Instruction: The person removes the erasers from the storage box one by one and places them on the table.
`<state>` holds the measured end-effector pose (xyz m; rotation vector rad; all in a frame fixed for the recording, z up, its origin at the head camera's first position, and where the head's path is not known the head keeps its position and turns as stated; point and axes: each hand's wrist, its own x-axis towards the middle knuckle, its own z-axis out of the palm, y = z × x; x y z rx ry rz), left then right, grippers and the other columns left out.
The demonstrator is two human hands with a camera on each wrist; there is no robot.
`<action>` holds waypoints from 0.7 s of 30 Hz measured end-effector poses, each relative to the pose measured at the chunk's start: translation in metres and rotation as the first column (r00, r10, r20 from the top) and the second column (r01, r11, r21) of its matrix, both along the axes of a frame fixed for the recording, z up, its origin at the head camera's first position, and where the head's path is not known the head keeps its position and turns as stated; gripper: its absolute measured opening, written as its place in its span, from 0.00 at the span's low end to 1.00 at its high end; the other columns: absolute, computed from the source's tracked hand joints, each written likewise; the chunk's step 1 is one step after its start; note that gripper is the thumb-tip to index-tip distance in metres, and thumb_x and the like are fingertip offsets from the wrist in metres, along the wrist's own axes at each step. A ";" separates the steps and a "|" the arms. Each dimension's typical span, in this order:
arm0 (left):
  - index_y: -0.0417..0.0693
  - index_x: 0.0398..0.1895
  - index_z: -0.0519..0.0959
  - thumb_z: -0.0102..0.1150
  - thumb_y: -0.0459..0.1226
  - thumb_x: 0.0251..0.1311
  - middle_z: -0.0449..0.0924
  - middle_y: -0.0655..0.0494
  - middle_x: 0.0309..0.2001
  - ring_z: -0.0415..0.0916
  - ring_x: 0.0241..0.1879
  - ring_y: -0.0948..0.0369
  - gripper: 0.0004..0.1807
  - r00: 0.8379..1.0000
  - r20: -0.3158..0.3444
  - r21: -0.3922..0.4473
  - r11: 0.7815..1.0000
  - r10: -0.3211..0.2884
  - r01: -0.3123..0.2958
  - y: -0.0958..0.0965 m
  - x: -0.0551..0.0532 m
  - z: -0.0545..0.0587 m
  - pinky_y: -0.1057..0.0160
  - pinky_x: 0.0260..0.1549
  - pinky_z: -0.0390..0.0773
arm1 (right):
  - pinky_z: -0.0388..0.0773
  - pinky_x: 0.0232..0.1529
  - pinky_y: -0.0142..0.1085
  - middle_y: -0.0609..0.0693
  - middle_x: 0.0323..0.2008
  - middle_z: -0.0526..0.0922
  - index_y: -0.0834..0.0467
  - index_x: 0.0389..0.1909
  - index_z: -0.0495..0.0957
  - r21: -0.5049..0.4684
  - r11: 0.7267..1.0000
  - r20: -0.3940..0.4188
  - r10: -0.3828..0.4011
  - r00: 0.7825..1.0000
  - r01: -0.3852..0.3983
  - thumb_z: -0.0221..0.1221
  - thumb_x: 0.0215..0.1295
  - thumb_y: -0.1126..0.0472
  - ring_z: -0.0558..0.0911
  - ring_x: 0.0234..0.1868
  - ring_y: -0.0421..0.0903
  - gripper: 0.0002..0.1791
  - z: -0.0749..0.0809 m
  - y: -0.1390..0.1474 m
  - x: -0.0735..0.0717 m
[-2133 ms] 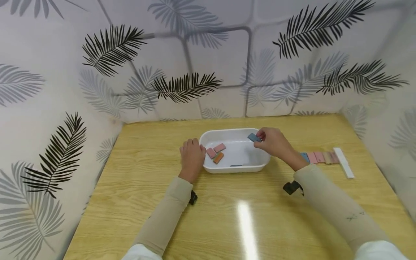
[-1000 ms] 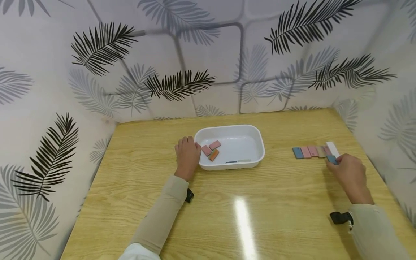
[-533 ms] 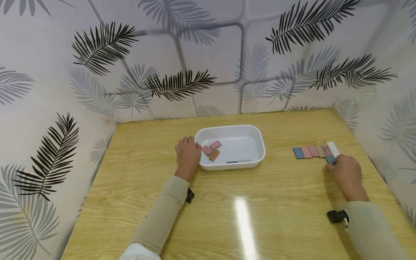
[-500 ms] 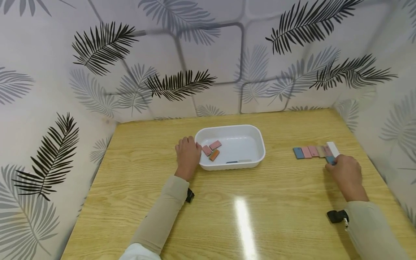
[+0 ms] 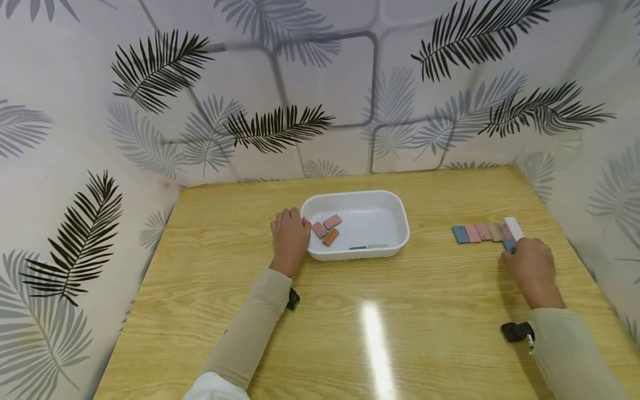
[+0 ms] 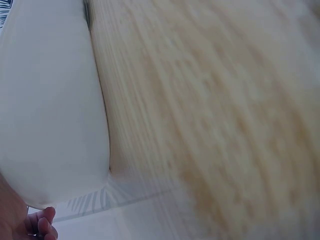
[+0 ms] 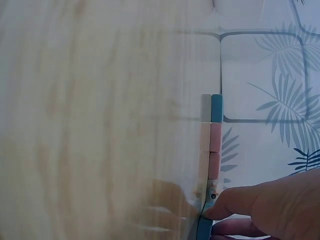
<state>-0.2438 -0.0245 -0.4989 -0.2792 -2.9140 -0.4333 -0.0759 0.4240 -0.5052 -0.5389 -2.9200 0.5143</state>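
Observation:
My left hand grips the left end of a white tray, its fingers at the rim. Several small rectangular tiles lie in the tray: pink tiles, an orange tile, and darker and pale ones along the near wall. On the right, my right hand pinches a blue tile against the near side of a tile row, beside a white bar. The row runs from a blue tile through pink tiles to a tan one. The right fingers partly hide the held blue tile.
The wooden table carries everything and reflects a bright light strip near its front. Leaf-patterned covering rises behind the table and at both sides. A black strap piece sticks out at the right wrist.
My right hand has carried the blue tile from above the tray rightward to the row by the white bar. Over the last half second it hardly moves. My left hand stays at the tray.

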 end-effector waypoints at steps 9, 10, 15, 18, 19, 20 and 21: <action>0.37 0.40 0.73 0.47 0.41 0.65 0.71 0.46 0.37 0.65 0.38 0.51 0.14 1.000 -0.006 0.005 1.000 -0.004 0.004 0.000 -0.002 0.003 0.55 0.37 0.61 | 0.67 0.14 0.44 0.67 0.20 0.71 0.72 0.20 0.73 -0.006 0.998 0.106 0.064 0.992 -0.064 0.56 0.60 0.61 0.72 0.19 0.58 0.17 0.018 -0.005 -0.009; 0.37 0.41 0.73 0.47 0.41 0.65 0.71 0.46 0.37 0.65 0.38 0.51 0.14 1.000 -0.005 0.001 1.000 -0.005 0.005 0.001 -0.002 0.003 0.54 0.37 0.61 | 0.69 0.17 0.47 0.70 0.23 0.73 0.75 0.25 0.74 -0.006 0.997 0.093 0.081 0.992 -0.081 0.56 0.60 0.61 0.74 0.22 0.61 0.17 0.022 -0.009 -0.011; 0.37 0.40 0.73 0.47 0.41 0.65 0.71 0.46 0.38 0.65 0.39 0.51 0.14 1.000 -0.013 -0.012 1.000 0.003 -0.003 0.000 -0.002 0.002 0.55 0.37 0.61 | 0.68 0.41 0.58 0.73 0.46 0.72 0.74 0.52 0.71 -0.110 0.968 0.020 0.229 0.973 -0.226 0.53 0.65 0.60 0.72 0.45 0.68 0.22 0.046 -0.045 -0.035; 0.38 0.41 0.72 0.47 0.42 0.65 0.71 0.46 0.38 0.65 0.39 0.51 0.14 1.000 -0.010 -0.019 1.000 0.006 -0.006 0.000 -0.002 0.001 0.55 0.37 0.61 | 0.69 0.44 0.57 0.69 0.49 0.72 0.70 0.54 0.71 -0.213 0.918 0.017 0.347 0.938 -0.335 0.51 0.68 0.59 0.73 0.48 0.64 0.21 0.057 -0.070 -0.051; 0.38 0.41 0.72 0.47 0.42 0.65 0.71 0.46 0.38 0.65 0.39 0.51 0.14 1.000 -0.007 -0.022 1.000 0.006 -0.006 -0.001 -0.002 0.000 0.55 0.37 0.61 | 0.70 0.44 0.55 0.67 0.49 0.73 0.69 0.54 0.71 -0.232 0.899 0.012 0.385 0.923 -0.372 0.52 0.68 0.59 0.74 0.47 0.62 0.20 0.059 -0.078 -0.056; 0.38 0.42 0.72 0.47 0.42 0.65 0.71 0.46 0.38 0.65 0.40 0.51 0.15 1.000 -0.004 -0.027 1.000 0.005 -0.006 -0.001 -0.001 0.000 0.55 0.37 0.61 | 0.71 0.44 0.54 0.66 0.49 0.74 0.68 0.53 0.72 -0.248 0.878 0.006 0.424 0.906 -0.409 0.52 0.67 0.59 0.75 0.47 0.61 0.19 0.061 -0.086 -0.061; 0.38 0.42 0.72 0.47 0.42 0.65 0.71 0.46 0.38 0.65 0.40 0.51 0.15 1.000 0.000 -0.025 1.000 0.004 -0.004 -0.001 -0.001 0.000 0.55 0.37 0.61 | 0.71 0.45 0.53 0.65 0.48 0.75 0.67 0.53 0.73 -0.260 0.856 -0.003 0.461 0.887 -0.446 0.53 0.67 0.60 0.75 0.47 0.60 0.18 0.062 -0.093 -0.066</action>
